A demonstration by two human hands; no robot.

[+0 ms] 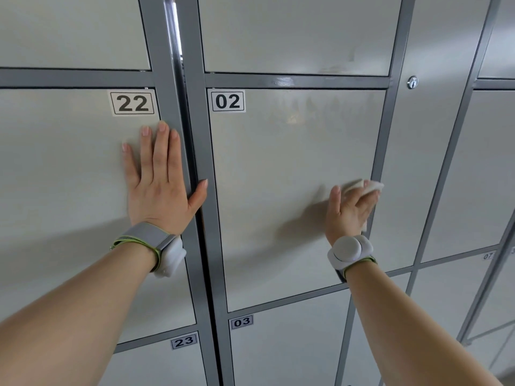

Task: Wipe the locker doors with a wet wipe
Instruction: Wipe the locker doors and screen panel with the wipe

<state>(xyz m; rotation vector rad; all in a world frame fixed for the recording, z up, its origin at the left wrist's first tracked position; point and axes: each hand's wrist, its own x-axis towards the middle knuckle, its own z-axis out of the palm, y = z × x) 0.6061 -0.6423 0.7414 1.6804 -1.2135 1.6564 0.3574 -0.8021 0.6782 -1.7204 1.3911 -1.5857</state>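
Wet wipe (367,187) on door 02 (278,176), pinned under the right hand (349,208).

Wipe is white and bunched, sitting at the door's right edge about mid-height, just beside the grey frame post (383,140). It pokes out past the fingertips and below the heel of the palm. Right hand's fingers lie fairly straight over it, pressing it to the panel, with the thumb held apart; this area is motion-blurred. Faint streaks show on the upper part of door 02, right of the 02 label (228,101). Left hand (158,182) is flat and spread on door 22 (69,176), below the 22 label (132,103), thumb reaching across the centre post (195,135). Both wrists carry white wristbands. Doors 03 (278,344) and 23 (145,366) sit below. Round lock (412,82) up right.
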